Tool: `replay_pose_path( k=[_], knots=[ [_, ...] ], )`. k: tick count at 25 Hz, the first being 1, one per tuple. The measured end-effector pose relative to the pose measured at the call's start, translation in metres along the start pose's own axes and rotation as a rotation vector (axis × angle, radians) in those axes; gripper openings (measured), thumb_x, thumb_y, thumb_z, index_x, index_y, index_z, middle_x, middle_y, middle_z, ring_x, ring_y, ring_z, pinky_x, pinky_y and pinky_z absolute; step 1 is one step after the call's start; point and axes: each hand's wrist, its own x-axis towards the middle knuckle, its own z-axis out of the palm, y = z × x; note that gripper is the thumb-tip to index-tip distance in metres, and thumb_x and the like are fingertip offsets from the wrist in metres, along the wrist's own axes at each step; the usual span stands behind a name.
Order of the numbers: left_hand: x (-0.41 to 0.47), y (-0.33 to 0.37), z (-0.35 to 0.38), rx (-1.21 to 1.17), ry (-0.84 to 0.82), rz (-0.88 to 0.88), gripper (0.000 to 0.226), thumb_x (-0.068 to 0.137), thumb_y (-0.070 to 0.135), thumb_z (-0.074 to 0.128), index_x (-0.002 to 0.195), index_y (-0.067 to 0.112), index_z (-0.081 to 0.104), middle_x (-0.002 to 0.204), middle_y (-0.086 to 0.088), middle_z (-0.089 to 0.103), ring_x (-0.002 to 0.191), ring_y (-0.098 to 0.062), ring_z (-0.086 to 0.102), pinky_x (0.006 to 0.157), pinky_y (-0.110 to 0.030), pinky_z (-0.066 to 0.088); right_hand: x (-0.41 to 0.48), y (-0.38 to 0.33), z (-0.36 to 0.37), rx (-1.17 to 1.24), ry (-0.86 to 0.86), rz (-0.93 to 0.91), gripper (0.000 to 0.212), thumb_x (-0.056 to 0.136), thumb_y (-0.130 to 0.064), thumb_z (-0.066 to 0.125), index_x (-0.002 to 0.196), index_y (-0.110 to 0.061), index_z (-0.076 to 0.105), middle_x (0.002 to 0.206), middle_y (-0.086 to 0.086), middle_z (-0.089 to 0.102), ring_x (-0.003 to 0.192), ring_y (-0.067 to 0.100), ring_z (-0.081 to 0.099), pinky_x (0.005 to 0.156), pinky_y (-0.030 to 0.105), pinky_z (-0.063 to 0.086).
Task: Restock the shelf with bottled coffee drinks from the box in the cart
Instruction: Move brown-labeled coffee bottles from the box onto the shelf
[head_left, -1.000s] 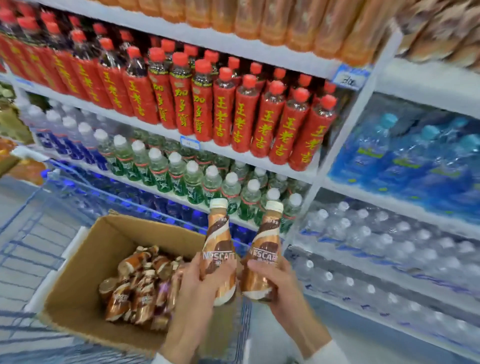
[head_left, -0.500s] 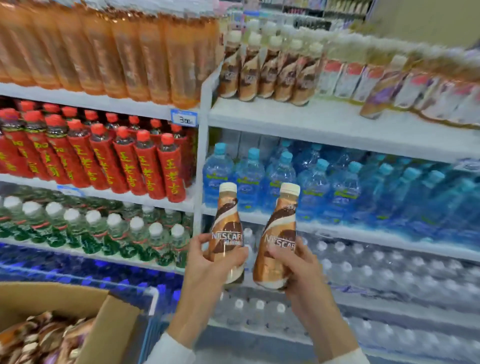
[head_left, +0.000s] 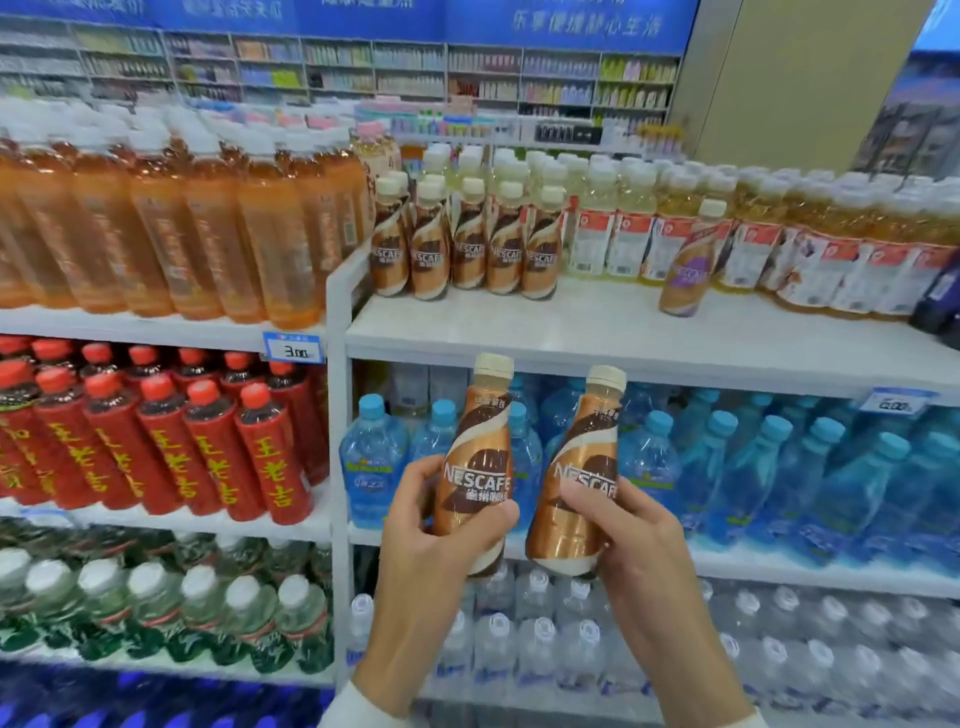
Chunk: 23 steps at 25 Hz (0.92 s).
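My left hand grips one brown Nescafe coffee bottle upright, and my right hand grips a second coffee bottle beside it. Both are held in front of the blue water bottles, below the white top shelf. On that shelf stands a row of several matching coffee bottles at its left end. A single purple-labelled bottle stands alone further right. The box and cart are out of view.
Orange tea bottles fill the upper left shelf, red bottles the one below, green-labelled water under that. Pale yellow drinks stand right of the coffee row. Bare shelf board lies in front of them.
The view has swung up and right from the cart's box to the top shelf. Both hands have risen with their bottles, and the box has left the frame.
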Motion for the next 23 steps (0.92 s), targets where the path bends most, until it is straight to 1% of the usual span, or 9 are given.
replay_pose_path(
  k=[2,6,9,10,13,16,18,20,23],
  knots=[
    [0.027,0.006,0.002,-0.012,-0.028,0.035,0.05,0.061,0.03,0.086,0.108,0.027,0.068,0.095,0.0,0.076,0.086,-0.018,0.072,0.076,-0.033,0.059,0.018,-0.014,0.009,-0.067,0.009,-0.062,0.039,0.066,-0.027,0.086,0.1,-0.01,0.079,0.097,0.013,0.077,0.088,0.026,0.071,0.084,0.043,0.056],
    [0.083,0.024,0.002,0.002,-0.092,0.115,0.052,0.064,0.03,0.089,0.113,0.026,0.07,0.1,0.0,0.076,0.093,-0.017,0.073,0.079,-0.031,0.059,0.054,-0.035,0.035,-0.155,0.025,-0.181,0.03,0.071,-0.02,0.089,0.099,-0.015,0.08,0.098,0.011,0.078,0.094,0.03,0.074,0.087,0.044,0.058],
    [0.126,0.039,-0.001,0.03,-0.104,0.188,0.042,0.071,0.02,0.09,0.11,0.023,0.073,0.1,0.001,0.077,0.094,-0.017,0.074,0.082,-0.031,0.059,0.085,-0.05,0.059,-0.182,0.027,-0.256,0.026,0.073,-0.016,0.086,0.098,-0.016,0.081,0.096,0.008,0.079,0.093,0.027,0.076,0.085,0.039,0.059],
    [0.141,0.043,-0.002,0.041,-0.096,0.203,0.039,0.072,0.02,0.089,0.109,0.023,0.074,0.1,0.001,0.078,0.094,-0.016,0.074,0.083,-0.033,0.059,0.097,-0.055,0.066,-0.197,0.029,-0.28,0.026,0.074,-0.015,0.085,0.1,-0.016,0.08,0.096,0.006,0.08,0.093,0.026,0.076,0.084,0.038,0.06],
    [0.182,0.054,-0.001,0.093,-0.07,0.245,0.044,0.072,0.027,0.089,0.112,0.025,0.072,0.104,0.004,0.077,0.097,-0.013,0.073,0.087,-0.04,0.059,0.134,-0.07,0.082,-0.237,0.042,-0.359,0.032,0.076,-0.015,0.086,0.107,-0.017,0.077,0.097,0.0,0.08,0.092,0.017,0.076,0.079,0.03,0.061],
    [0.223,0.058,0.009,0.162,-0.059,0.284,0.04,0.073,0.022,0.088,0.108,0.028,0.071,0.099,0.009,0.077,0.093,-0.007,0.073,0.088,-0.038,0.06,0.177,-0.08,0.09,-0.311,0.057,-0.422,0.036,0.077,-0.016,0.087,0.111,-0.02,0.075,0.098,-0.008,0.079,0.091,0.006,0.074,0.075,0.02,0.059],
    [0.244,0.057,0.016,0.206,-0.056,0.29,0.04,0.073,0.02,0.087,0.105,0.033,0.068,0.099,0.013,0.076,0.092,-0.002,0.071,0.088,-0.032,0.059,0.203,-0.082,0.09,-0.345,0.06,-0.428,0.038,0.077,-0.015,0.087,0.112,-0.023,0.074,0.099,-0.011,0.079,0.091,0.002,0.074,0.077,0.02,0.06],
    [0.257,0.051,0.022,0.242,-0.06,0.286,0.044,0.074,0.019,0.087,0.109,0.035,0.066,0.102,0.015,0.074,0.094,0.001,0.069,0.086,-0.023,0.058,0.223,-0.077,0.086,-0.372,0.048,-0.406,0.036,0.077,-0.013,0.086,0.106,-0.028,0.073,0.099,-0.013,0.078,0.092,0.002,0.073,0.083,0.026,0.061],
    [0.266,0.04,0.027,0.289,-0.031,0.309,0.048,0.075,0.016,0.085,0.113,0.035,0.061,0.101,0.021,0.068,0.091,0.013,0.064,0.073,-0.004,0.049,0.242,-0.064,0.077,-0.403,-0.003,-0.398,0.038,0.078,-0.008,0.084,0.108,-0.028,0.072,0.102,-0.012,0.078,0.097,0.004,0.072,0.093,0.034,0.059]
  ],
)
